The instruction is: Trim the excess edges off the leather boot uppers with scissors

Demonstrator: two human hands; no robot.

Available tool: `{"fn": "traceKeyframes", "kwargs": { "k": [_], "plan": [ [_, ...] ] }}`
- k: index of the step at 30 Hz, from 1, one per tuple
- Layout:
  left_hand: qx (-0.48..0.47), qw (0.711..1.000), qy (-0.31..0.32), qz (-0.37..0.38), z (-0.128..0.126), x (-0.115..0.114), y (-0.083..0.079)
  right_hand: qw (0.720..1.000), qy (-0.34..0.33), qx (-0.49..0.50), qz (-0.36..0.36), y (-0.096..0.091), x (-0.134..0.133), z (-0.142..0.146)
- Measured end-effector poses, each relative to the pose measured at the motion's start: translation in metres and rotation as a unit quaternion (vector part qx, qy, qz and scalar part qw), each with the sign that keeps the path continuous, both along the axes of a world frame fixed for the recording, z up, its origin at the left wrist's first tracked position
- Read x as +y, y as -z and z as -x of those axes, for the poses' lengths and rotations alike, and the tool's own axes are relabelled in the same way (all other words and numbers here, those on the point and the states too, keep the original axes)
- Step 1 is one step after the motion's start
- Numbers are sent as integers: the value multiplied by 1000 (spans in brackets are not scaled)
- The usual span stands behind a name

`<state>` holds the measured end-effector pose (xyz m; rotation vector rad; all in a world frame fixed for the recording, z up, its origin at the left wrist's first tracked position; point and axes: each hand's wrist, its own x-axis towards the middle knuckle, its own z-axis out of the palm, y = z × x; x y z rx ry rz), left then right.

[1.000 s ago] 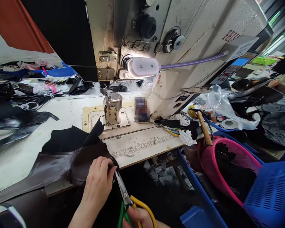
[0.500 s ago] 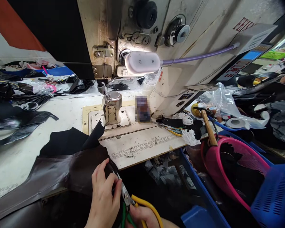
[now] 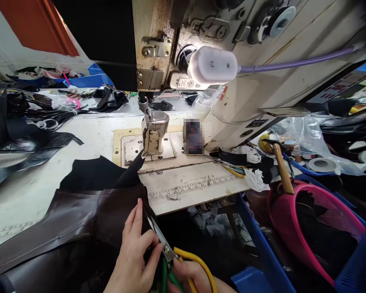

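A dark brown leather piece [image 3: 79,215] with a black lining drapes over the near edge of the sewing table [image 3: 189,191]. My left hand [image 3: 137,254] pinches the leather's right edge between thumb and fingers. My right hand [image 3: 190,280], low in the view and partly cut off, grips scissors [image 3: 171,256] with yellow and green handles. The scissor blades point up and left into the leather edge, right beside my left thumb.
An industrial sewing machine [image 3: 232,61] with a lit lamp [image 3: 213,65] stands behind, its presser foot [image 3: 154,130] near the leather. A pink basket [image 3: 305,228], a hammer [image 3: 282,167] and blue crates [image 3: 256,244] sit right. Black scraps [image 3: 27,138] lie left.
The view moved closer and to the left. My left hand shifted its pinch along the leather edge, and the scissor blades worked further into it.
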<state>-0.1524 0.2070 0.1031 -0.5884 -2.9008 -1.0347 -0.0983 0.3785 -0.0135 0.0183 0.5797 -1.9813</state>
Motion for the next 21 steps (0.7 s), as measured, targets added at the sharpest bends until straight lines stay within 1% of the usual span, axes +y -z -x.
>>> {"fn": "traceKeyframes", "kwargs": {
  "k": [3,5,7,9,11,12,13,15,16,18,21],
  "plan": [
    [-11,1000,13,-3,-3,-1,-2,1000,14,-4,12,-4,-3,6],
    [-16,1000,25,-8,-5,-4,-6,1000,19,-14,19,-10,-4,12],
    [-18,999,42,-9,-4,-10,-13,1000,15,-20,14,-16,-4,17],
    [-13,998,60,-1,3,-17,-22,1000,11,-20,-6,-22,-4,20],
    [9,999,32,22,17,-21,-29,999,15,-6,-37,-26,-3,22],
    [25,999,-2,38,26,-21,-30,998,20,3,-57,-27,-2,22],
    [46,997,-36,56,35,-21,-29,997,26,13,-77,-28,-2,22],
    [75,991,-64,87,50,-18,-22,993,33,36,-104,-29,-1,23],
    [82,990,-61,92,55,-17,-17,992,39,43,-114,-30,-1,23],
    [88,992,-40,77,59,-17,-7,988,57,55,-130,-33,0,24],
    [94,995,-15,32,53,-19,1,986,65,66,-136,-44,-1,23]
  ]
}}
